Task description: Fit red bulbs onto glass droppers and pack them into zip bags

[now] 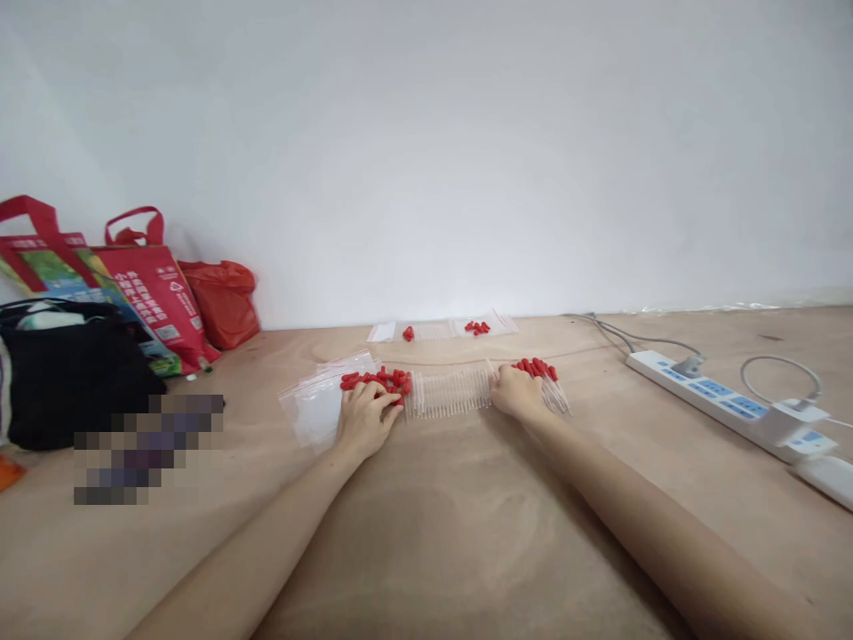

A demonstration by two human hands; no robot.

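A row of thin clear tubes lies side by side on the wooden table. My left hand is at the row's left end, its thumb and a finger pinched at a pile of small red caps; what it holds is too small to name. Clear zip bags lie under and left of that hand. At the row's right end, my right hand has its fingers bent down by the tubes, its fingertips mostly hidden. Just beyond it are red-capped tubes.
Further back, two clear bags hold red pieces. A white power strip with plugs and cables lies right. Red shopping bags, a red plastic bag and a black bag stand left, near a blurred-out object.
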